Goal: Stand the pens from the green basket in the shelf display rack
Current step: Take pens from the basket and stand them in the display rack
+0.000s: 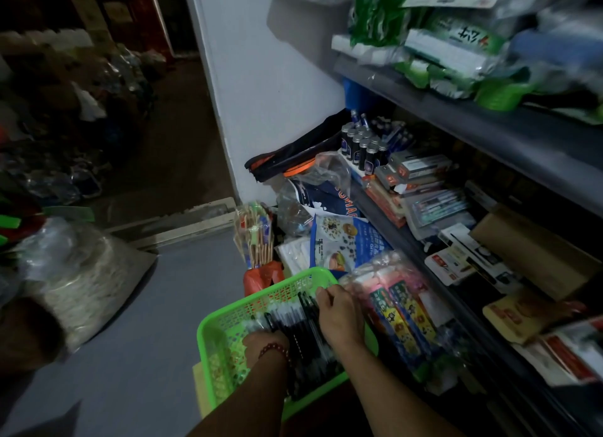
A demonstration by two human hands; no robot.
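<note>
Both hands were down in the green basket (228, 316), which sat low in front of the person. The step in hand looked like the pick-up: gathering a bunch of pens before any were carried to the shelf.

The pens (301, 322), dark-bodied with pale ends, lay flat in a loose heap along the basket floor, directly under and between the two hands. None appeared to have left the basket in this grip.

The right hand (339, 312) lay across the top of the heap, its fingers (323, 293) curled down over the pens' far ends, gripping them. The left hand (266, 340), a bead bracelet (274, 349) on its wrist, was pushed into the near part of the heap. Its fingers were buried among the pens, so I could not tell whether they were closed on anything.

Up and beyond the right hand, on the shelving (456, 116), stood a display stand (362, 146) of upright dark, silver-capped items with blue ones behind. Whether that was the intended rack could not be settled from this view.

The next move would likely call for closing firmly on a manageable bunch, lifting it out of the basket, turning it upright, and reaching up and away past the bagged goods just beside the right hand.
</note>
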